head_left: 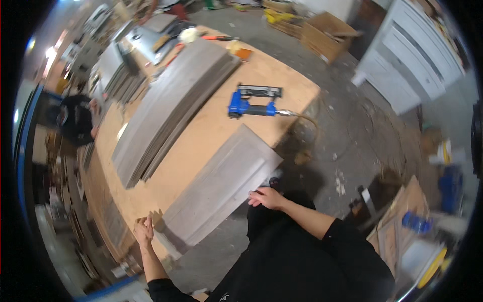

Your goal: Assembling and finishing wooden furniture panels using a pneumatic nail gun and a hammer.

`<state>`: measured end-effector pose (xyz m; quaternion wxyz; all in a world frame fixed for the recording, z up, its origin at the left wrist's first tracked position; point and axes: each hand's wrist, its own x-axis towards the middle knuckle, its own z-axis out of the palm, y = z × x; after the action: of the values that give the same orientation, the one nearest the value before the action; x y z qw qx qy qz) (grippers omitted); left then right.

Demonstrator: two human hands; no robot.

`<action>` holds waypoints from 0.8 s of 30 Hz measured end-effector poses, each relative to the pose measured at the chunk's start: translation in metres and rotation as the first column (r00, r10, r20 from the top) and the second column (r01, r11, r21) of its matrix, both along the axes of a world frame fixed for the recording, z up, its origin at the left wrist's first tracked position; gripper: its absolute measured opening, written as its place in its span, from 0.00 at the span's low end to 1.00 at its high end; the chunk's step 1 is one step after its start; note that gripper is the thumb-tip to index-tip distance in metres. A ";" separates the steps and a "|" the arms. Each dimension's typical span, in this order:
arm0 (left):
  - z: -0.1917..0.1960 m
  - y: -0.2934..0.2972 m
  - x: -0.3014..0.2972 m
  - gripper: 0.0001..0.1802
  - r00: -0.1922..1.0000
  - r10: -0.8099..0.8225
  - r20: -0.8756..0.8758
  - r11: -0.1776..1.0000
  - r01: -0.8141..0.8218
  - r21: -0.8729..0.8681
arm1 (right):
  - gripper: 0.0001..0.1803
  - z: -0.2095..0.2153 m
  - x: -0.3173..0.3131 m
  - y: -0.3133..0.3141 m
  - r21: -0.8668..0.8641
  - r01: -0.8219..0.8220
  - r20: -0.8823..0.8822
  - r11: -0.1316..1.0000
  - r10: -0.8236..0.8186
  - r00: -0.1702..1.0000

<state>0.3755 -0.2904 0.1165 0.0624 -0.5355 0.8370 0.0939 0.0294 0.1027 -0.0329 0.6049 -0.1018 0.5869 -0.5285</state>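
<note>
No words, numbers or signs could be read. Pale lettering (224, 297) stood on the front of the wearer's black shirt (307, 251), close to the lower edge of the view, too small and blurred to make out.

One panel (221, 186) lies along the near edge of the worktop (201, 146). Left of it and farther off, a stack of boards (171, 105) lies on the same worktop. The nail gun (251, 108) lies beyond the panel's far end, right of the stack. On the floor (347, 108) beyond the worktop sits a cardboard box (324, 38), with a cabinet (402, 60) to its right.
</note>
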 end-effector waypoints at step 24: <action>-0.128 0.212 -0.424 0.10 0.031 -0.877 -0.480 0.127 0.977 -0.169 | 0.35 0.015 0.020 -0.046 -0.161 0.915 -0.675 0.370 -0.718 0.171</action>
<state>-0.0480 -0.0783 -0.0112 -0.0417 0.1948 0.9495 0.2425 0.0492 0.0564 -0.0175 -0.0206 0.1455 0.7811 -0.6069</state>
